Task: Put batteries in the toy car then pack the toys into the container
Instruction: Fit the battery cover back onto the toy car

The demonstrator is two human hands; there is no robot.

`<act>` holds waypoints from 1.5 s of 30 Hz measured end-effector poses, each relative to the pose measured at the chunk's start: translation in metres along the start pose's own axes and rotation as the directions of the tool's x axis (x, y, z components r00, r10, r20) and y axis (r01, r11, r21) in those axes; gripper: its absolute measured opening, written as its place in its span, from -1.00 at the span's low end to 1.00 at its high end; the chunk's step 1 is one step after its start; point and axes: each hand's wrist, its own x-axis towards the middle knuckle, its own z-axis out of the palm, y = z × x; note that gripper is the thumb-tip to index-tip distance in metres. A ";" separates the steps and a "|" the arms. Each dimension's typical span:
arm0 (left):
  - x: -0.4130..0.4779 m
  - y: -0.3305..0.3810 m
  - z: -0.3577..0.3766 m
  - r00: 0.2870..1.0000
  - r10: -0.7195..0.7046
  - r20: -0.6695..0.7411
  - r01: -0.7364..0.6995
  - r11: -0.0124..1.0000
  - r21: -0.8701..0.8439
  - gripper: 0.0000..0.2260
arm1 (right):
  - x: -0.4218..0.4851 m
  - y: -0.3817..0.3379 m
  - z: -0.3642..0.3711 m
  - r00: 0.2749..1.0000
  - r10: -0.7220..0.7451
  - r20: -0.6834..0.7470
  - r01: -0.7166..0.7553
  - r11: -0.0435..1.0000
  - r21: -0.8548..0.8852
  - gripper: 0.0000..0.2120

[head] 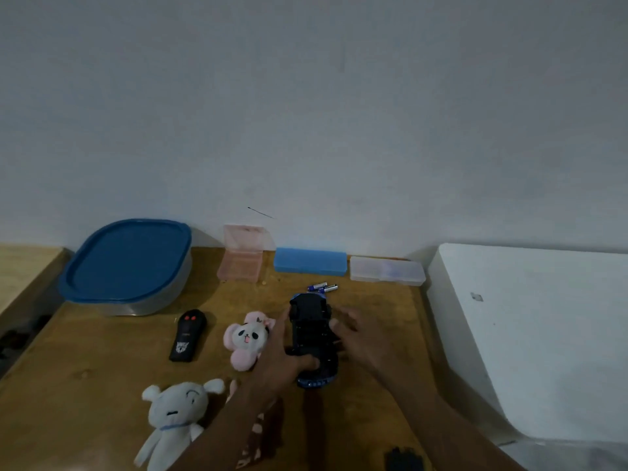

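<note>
Toy car (310,317) upside down, left grip (277,355) clasping its near end, right grip (365,338) curled round its side

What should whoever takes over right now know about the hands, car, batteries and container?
Left hand grips the toy car, which lies underside up.
Right hand touches its right side; blurred, grip unclear.
Two batteries lie on the table just beyond the car, not yet in.
Container at far left, lid on; pink plush, white plush and remote lie loose.
Left: load batteries, open container, pack toys.
</note>
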 end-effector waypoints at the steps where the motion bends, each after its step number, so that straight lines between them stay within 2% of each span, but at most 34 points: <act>1: 0.005 -0.001 0.000 1.000 -0.019 -0.012 0.019 1.000 0.000 -0.25 | 0.009 -0.002 -0.004 0.999 -0.032 -0.024 0.029 0.993 -0.111 -0.64; 2: 0.009 -0.002 -0.001 0.999 -0.038 -0.029 0.038 0.999 -0.001 -0.21 | 0.018 -0.003 -0.008 0.996 -0.079 -0.047 0.063 0.960 -0.274 -0.66; 4: 0.017 0.000 -0.001 0.995 -0.066 -0.071 0.067 0.998 0.002 -0.11 | 0.037 -0.003 -0.014 0.971 -0.238 -0.029 0.178 0.796 -0.578 -0.71; 6: 0.027 0.004 -0.002 0.991 -0.087 -0.100 0.087 0.996 0.000 -0.10 | 0.056 -0.003 -0.014 0.945 -0.321 0.062 0.268 0.654 -0.707 -0.72; 10: 0.050 0.009 -0.009 0.983 -0.090 -0.158 0.091 0.996 0.001 -0.19 | 0.091 -0.007 -0.006 0.925 -0.357 0.132 0.333 0.591 -0.735 -0.67; 13: 0.064 0.007 -0.015 0.973 -0.119 -0.199 0.113 0.993 -0.041 -0.08 | 0.112 0.001 0.005 0.929 -0.303 0.214 0.346 0.498 -0.795 -0.46; 16: 0.072 0.008 -0.018 0.971 -0.119 -0.208 0.108 0.992 -0.064 -0.12 | 0.128 0.006 0.016 0.912 -0.293 0.286 0.382 0.357 -0.852 -0.30; 19: 0.081 0.006 -0.019 0.971 -0.134 -0.196 0.125 0.990 -0.058 -0.16 | 0.137 0.006 0.019 0.887 -0.305 0.347 0.431 0.272 -0.861 -0.31; 22: 0.093 0.005 -0.018 0.974 -0.126 -0.188 0.120 0.992 -0.042 -0.12 | 0.143 0.005 0.019 0.889 -0.269 0.370 0.427 0.200 -0.882 -0.43; 25: 0.103 0.007 -0.016 0.977 -0.090 -0.195 0.085 0.996 -0.035 -0.14 | 0.151 0.005 0.020 0.894 -0.261 0.365 0.433 0.283 -0.856 -0.51; 28: 0.111 0.008 -0.015 0.977 -0.096 -0.192 0.087 0.995 -0.053 -0.12 | 0.156 0.002 0.019 0.889 -0.244 0.387 0.453 0.357 -0.817 -0.46; 32: 0.118 0.007 -0.013 0.976 -0.121 -0.181 0.110 0.991 -0.071 -0.10 | 0.151 -0.006 0.012 0.899 -0.246 0.362 0.437 0.567 -0.699 -0.44; 35: 0.118 0.006 -0.011 0.974 -0.134 -0.182 0.126 0.990 -0.056 -0.07 | 0.151 -0.004 0.010 0.910 -0.221 0.352 0.407 0.642 -0.649 -0.50; 45: 0.112 0.007 -0.006 0.977 -0.125 -0.174 0.116 0.991 -0.062 -0.09 | 0.166 0.018 0.016 0.905 -0.288 0.313 0.424 0.559 -0.712 -0.58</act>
